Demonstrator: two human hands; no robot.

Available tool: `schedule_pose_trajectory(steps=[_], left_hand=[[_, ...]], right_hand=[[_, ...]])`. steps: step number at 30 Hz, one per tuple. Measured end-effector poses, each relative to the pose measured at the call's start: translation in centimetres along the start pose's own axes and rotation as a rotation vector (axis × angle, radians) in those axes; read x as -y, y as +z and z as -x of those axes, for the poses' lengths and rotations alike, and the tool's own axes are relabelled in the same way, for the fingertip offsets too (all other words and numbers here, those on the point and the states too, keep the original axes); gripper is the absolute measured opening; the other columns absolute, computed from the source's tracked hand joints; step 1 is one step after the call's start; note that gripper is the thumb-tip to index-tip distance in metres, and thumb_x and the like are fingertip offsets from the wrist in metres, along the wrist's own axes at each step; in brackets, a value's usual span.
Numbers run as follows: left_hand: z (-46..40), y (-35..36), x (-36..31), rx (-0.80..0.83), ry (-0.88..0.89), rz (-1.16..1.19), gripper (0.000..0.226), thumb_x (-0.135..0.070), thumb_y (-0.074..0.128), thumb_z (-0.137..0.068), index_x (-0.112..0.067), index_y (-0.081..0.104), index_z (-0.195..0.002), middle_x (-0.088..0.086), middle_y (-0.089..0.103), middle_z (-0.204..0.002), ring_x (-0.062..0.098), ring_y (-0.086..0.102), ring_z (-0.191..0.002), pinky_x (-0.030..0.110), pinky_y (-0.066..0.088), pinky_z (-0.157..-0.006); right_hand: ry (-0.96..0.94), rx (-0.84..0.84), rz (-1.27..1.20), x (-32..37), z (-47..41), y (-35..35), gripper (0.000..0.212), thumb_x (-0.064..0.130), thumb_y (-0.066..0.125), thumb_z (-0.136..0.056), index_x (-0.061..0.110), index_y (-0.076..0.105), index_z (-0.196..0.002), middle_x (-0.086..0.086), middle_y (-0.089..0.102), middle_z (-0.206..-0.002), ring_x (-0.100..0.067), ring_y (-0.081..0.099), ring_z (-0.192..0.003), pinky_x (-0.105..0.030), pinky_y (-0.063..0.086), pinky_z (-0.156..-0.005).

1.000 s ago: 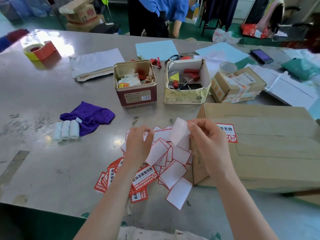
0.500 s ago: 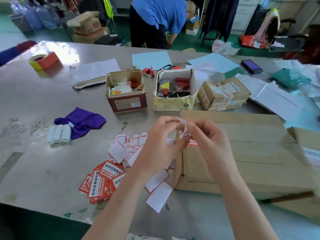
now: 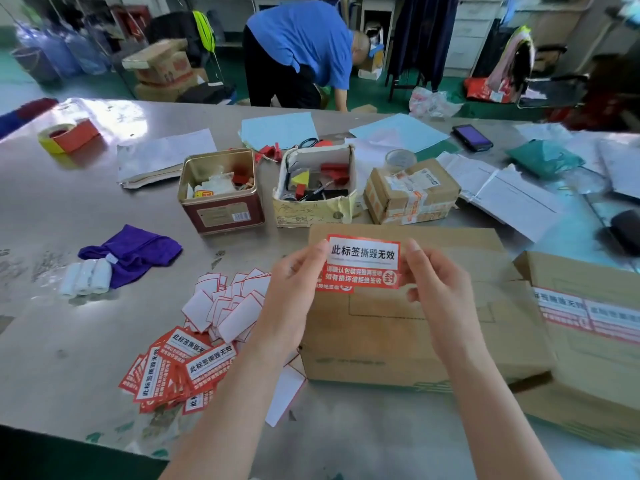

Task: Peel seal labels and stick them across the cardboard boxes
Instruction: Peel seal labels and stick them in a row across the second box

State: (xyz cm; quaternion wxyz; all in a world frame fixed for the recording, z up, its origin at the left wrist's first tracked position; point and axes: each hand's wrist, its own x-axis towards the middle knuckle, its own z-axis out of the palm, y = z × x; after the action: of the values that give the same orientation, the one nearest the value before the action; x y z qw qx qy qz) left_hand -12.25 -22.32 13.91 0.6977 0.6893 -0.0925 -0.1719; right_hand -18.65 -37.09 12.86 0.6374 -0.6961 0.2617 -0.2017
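A red-and-white seal label (image 3: 362,263) was pinched at its left edge by the left hand (image 3: 294,289) and at its right edge by the right hand (image 3: 438,289). It was held face-up above the cardboard box (image 3: 398,327), near that box's far left corner.

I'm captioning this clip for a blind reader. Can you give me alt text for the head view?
Left hand and right hand hold a red and white seal label by its ends above a cardboard box on a metal table, with more labels piled at the left.
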Motion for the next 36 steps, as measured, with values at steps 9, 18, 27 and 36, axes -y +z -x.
schedule_pose_trajectory(steps=[9, 18, 27, 36], left_hand=[[-1.0, 2.7, 1.9, -0.235, -0.01, -0.15, 0.029, -0.035, 0.046, -0.095, -0.019, 0.07, -0.09, -0.005, 0.071, -0.084, -0.005, 0.064, -0.077, 0.002, 0.043, -0.058], [-2.4, 1.5, 4.2, -0.348, 0.242, -0.66, 0.02, -0.015, 0.052, -0.091, -0.012, 0.066, -0.106, -0.003, 0.061, -0.104, 0.007, 0.052, -0.097, 0.022, 0.04, -0.086], [-2.7, 1.5, 5.4, -0.274, 0.259, -0.857, 0.02, -0.007, 0.057, -0.087, -0.012, 0.07, -0.101, 0.001, 0.061, -0.104, 0.015, 0.048, -0.103, 0.025, 0.04, -0.086], [-2.6, 1.5, 5.6, -0.245, 0.288, -0.907, 0.021, -0.024, 0.065, -0.084, -0.016, 0.07, -0.103, -0.001, 0.059, -0.104, 0.015, 0.047, -0.102, 0.027, 0.036, -0.085]], right_hand=[[-0.178, -0.058, 0.242, -0.9, -1.2, -1.2, 0.019, 0.028, 0.054, -0.092, 0.015, 0.061, -0.08, 0.005, 0.059, -0.059, -0.001, 0.052, -0.047, -0.01, 0.038, -0.047], [-0.096, -0.14, 0.254, -1.8, -3.7, -3.4, 0.023, 0.031, 0.048, -0.095, 0.012, 0.058, -0.085, -0.001, 0.059, -0.055, -0.009, 0.047, -0.043, -0.023, 0.039, -0.044], [-0.145, -0.012, 0.395, -3.5, -3.7, -2.1, 0.018, 0.027, 0.051, -0.094, 0.014, 0.061, -0.089, 0.004, 0.057, -0.057, -0.003, 0.051, -0.044, -0.01, 0.039, -0.045], [-0.18, 0.004, 0.448, -4.1, -3.9, -1.7, 0.019, 0.027, 0.051, -0.094, 0.012, 0.06, -0.087, 0.002, 0.06, -0.059, -0.007, 0.05, -0.042, -0.013, 0.04, -0.045]])
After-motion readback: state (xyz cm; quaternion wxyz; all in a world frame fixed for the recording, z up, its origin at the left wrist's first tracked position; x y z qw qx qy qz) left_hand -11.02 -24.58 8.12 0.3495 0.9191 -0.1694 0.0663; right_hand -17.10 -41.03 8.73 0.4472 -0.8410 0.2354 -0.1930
